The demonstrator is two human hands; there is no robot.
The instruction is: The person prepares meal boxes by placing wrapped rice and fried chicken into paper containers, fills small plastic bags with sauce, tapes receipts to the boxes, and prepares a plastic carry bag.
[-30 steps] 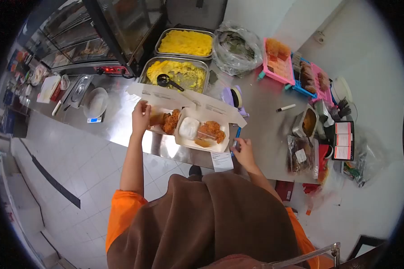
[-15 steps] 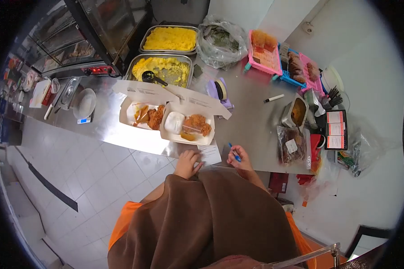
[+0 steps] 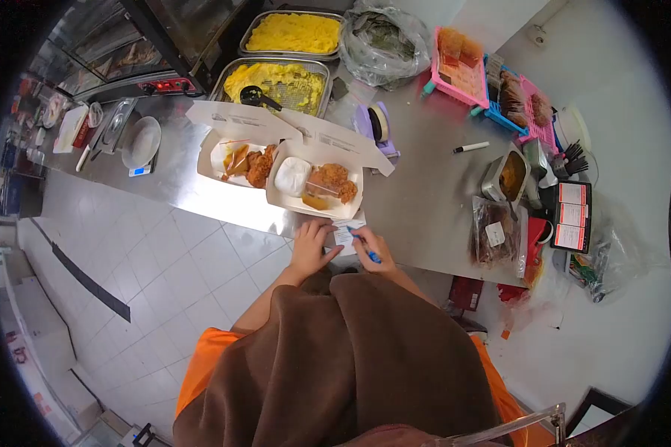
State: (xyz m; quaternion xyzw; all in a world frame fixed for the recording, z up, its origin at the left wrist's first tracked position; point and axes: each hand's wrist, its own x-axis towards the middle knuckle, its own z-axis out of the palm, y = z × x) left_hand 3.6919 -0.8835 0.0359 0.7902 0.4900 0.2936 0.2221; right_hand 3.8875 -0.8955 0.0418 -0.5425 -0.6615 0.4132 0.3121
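My left hand (image 3: 312,246) lies with its fingers flat at the left edge of a small printed paper slip (image 3: 342,238) on the counter's front edge. A blue pen (image 3: 375,258) is gripped in my right hand (image 3: 380,244), its tip resting on or just over the slip. Just beyond are two open cardboard meal boxes side by side. The right box (image 3: 276,203) contains a white wrapped bundle (image 3: 292,176), fried chicken (image 3: 332,182) and a yellowish piece. Fried chicken (image 3: 260,165) and a packet lie in the left box (image 3: 208,165).
Behind the boxes stand two trays of yellow food (image 3: 294,33), a black ladle (image 3: 257,97) and a purple tape dispenser (image 3: 366,127). Rightward are a marker (image 3: 471,147), a metal container (image 3: 494,179), bags and coloured baskets (image 3: 462,88). A scale with a bowl (image 3: 142,143) sits left.
My right hand has moved left and forward, bringing the pen from beside the slip onto or just over it. My left hand has shifted slightly forward. The camera view has tilted somewhat.
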